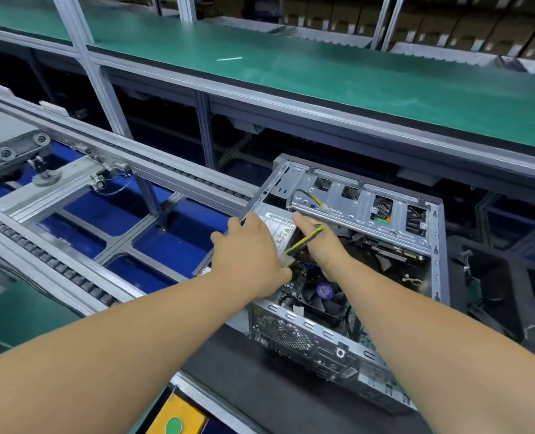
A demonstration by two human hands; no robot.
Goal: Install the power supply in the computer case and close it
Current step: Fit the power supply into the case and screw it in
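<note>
In the head view the computer case (347,277) lies open, side panel off. The power supply (277,228) sits in its far-left corner. The left hand (247,249) rests on it, fingers spread; the right hand (319,245) grips its cable bundle (304,241). Seating looks nearly done; cabling and closing remain.

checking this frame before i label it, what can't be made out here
1. Head view: most of the power supply is hidden by the left hand and right hand; whether it is seated cannot be told.
2. Label text on it: too small.
3. Right hand fingers: hidden behind the cables.
4. Yellow box: cut off by the bottom edge.
5. Case side panel: not in view.
</note>
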